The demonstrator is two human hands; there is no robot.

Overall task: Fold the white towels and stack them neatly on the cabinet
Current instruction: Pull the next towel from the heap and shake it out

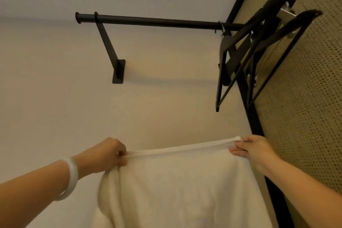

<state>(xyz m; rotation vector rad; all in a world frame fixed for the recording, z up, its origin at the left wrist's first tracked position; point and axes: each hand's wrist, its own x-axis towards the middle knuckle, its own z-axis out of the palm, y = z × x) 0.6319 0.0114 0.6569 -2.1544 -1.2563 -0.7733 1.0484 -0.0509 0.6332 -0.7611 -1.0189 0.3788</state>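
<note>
In the head view, a white towel (177, 181) is held up at 6 o'clock, its top hem stretched between the two hands. Its left corner is pinched by the curled fingers of the left hand (109, 153) at 8 o'clock (a pale bangle (71, 177) is worn on that wrist). Its right corner is pinched between thumb and fingers of the right hand (253, 148) at 4 o'clock. A dark rail (148, 20) is seen at 12 o'clock, hangers (259, 42) at 2 o'clock.

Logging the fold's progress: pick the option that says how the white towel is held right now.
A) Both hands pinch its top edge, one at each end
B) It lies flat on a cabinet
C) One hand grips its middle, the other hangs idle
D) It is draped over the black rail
A: the left hand and the right hand each pinch one end of the top edge of the white towel, which hangs between them, well below the black rail.
</note>
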